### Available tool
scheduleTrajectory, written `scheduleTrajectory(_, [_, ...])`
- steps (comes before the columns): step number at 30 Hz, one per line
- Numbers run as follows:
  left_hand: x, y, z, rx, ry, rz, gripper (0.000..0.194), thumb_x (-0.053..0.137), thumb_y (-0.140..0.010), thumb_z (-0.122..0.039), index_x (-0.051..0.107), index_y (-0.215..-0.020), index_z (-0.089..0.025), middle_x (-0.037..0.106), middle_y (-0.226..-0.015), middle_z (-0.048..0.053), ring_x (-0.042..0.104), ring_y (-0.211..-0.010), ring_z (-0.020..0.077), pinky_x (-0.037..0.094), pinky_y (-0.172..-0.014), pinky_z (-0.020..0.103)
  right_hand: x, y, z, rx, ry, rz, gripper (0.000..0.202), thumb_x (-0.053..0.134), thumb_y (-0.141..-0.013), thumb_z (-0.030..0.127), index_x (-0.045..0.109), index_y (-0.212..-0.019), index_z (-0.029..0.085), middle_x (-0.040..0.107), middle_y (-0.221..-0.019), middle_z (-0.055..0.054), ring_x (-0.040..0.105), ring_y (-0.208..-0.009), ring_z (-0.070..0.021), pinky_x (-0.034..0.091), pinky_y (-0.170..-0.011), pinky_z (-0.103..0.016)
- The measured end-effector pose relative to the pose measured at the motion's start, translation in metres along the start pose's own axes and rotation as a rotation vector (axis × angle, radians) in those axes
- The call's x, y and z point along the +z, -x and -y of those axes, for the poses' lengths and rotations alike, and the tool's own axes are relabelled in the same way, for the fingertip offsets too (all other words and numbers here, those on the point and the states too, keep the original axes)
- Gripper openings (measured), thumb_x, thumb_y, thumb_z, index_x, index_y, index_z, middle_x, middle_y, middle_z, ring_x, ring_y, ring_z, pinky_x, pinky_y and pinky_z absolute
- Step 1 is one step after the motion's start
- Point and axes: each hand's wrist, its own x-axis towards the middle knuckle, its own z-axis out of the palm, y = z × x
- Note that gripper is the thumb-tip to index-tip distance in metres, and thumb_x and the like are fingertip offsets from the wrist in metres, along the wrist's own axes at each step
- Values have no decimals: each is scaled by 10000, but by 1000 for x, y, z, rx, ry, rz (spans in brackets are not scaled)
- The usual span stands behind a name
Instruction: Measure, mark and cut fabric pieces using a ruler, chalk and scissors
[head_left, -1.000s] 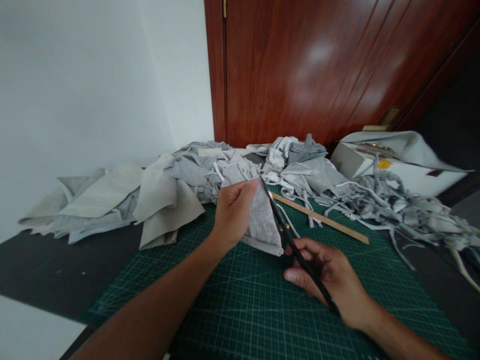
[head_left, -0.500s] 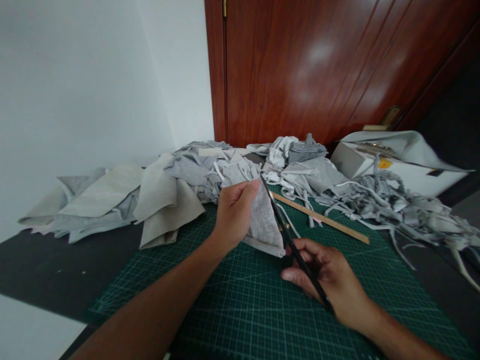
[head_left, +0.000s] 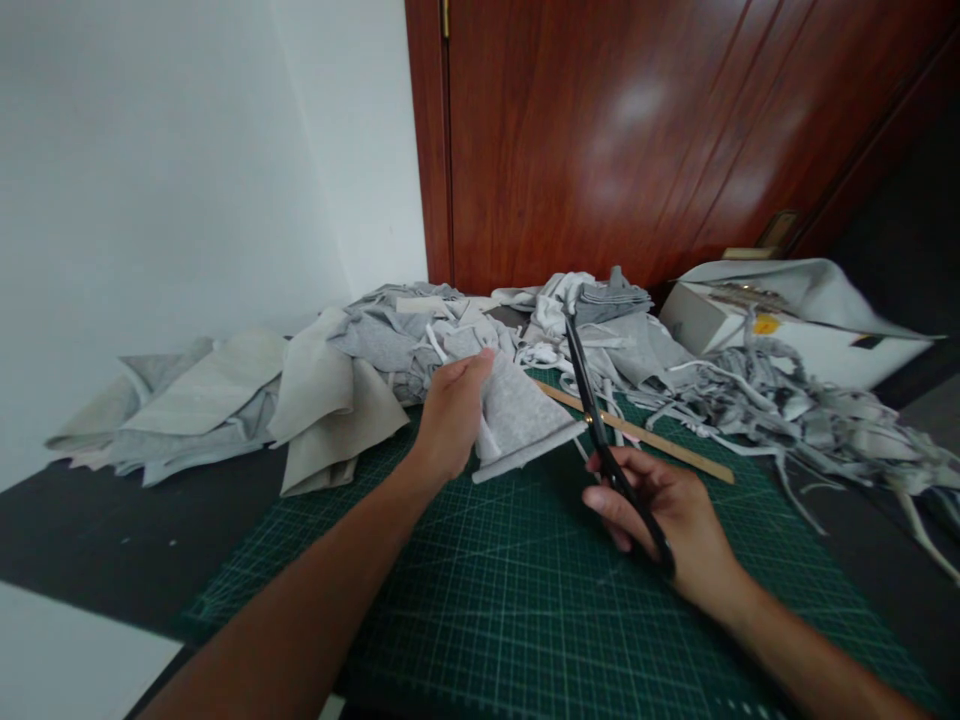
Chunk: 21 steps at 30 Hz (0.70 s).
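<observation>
My left hand (head_left: 450,415) pinches the top of a light grey piece of fabric (head_left: 525,415), which hangs down and fans out above the mat. A rolled or hemmed edge runs along the fabric's bottom. Black scissors (head_left: 589,400) are in my right hand (head_left: 652,500), fingers wrapped round the handles. Their blades point up and away, look closed, and stand just right of the fabric, apart from most of it. Beneath both hands lies a green cutting mat (head_left: 540,600) with grid lines.
Grey and beige fabric pieces (head_left: 210,390) lie at the left. A wooden ruler (head_left: 675,453) crosses the mat's far side. Tangled grey strips (head_left: 795,400) lie at the right, before a white box (head_left: 825,345). A reddish-brown door (head_left: 600,140) stands behind.
The scissors have moved right, away from the fabric's edge, and their blades now point more upright. My left hand has shifted slightly left, and the fabric now spreads wider to the right.
</observation>
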Motion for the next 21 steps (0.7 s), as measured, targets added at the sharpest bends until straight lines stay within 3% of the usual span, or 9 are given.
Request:
scheduleTrajectory(5, [-5,-11,5,-222,186,10,252,656,-931,-416,646,-819,-190,693,-785,55,687,-780,205,553,-769,315,-5,-7,1,11,-13,-34,550,889,-685,594,645,-948,178,534,-498,79,456,-387,-97,316,-397,-217])
scheduleTrajectory(9, [-7,-17,4,-246,118,35,284,598,-943,-446,660,-908,-171,712,-810,80,703,-811,232,578,-789,356,-6,-9,1,30,-60,-36,563,914,-655,580,632,-931,178,540,-492,85,468,-381,-99,313,-387,-212])
scheduleTrajectory(12, [-7,-13,2,-219,20,108,328,770,-807,-457,685,-927,-164,720,-829,62,693,-791,227,563,-764,336,-7,-10,0,12,-90,-32,547,911,-670,565,627,-929,177,538,-496,93,468,-377,-94,308,-385,-207])
scheduleTrajectory(14, [-5,-6,3,-148,-185,241,469,894,-657,-373,712,-1037,-166,742,-914,55,685,-805,225,537,-748,313,-7,-11,-3,-1,-102,-26,535,906,-684,558,627,-931,176,542,-508,95,470,-380,-91,304,-389,-206])
scheduleTrajectory(16, [-2,3,7,-32,-510,423,542,903,-603,-287,717,-1101,-184,750,-970,45,675,-822,229,508,-731,298,-8,-13,-7,-1,-103,-18,533,903,-688,556,627,-941,176,550,-523,94,476,-387,-92,304,-394,-208])
scheduleTrajectory(18, [2,12,12,58,-804,583,332,817,-653,-239,730,-970,-191,733,-875,18,653,-768,219,473,-686,284,-11,-17,-13,18,-77,-23,536,902,-682,558,627,-944,180,564,-543,90,480,-390,-95,297,-393,-214])
scheduleTrajectory(21, [5,15,4,73,-1005,703,50,708,-683,-175,678,-718,-194,674,-708,-11,628,-695,194,448,-664,276,-20,-23,-19,44,39,-43,509,893,-694,535,639,-958,181,596,-579,72,490,-404,-106,296,-398,-232])
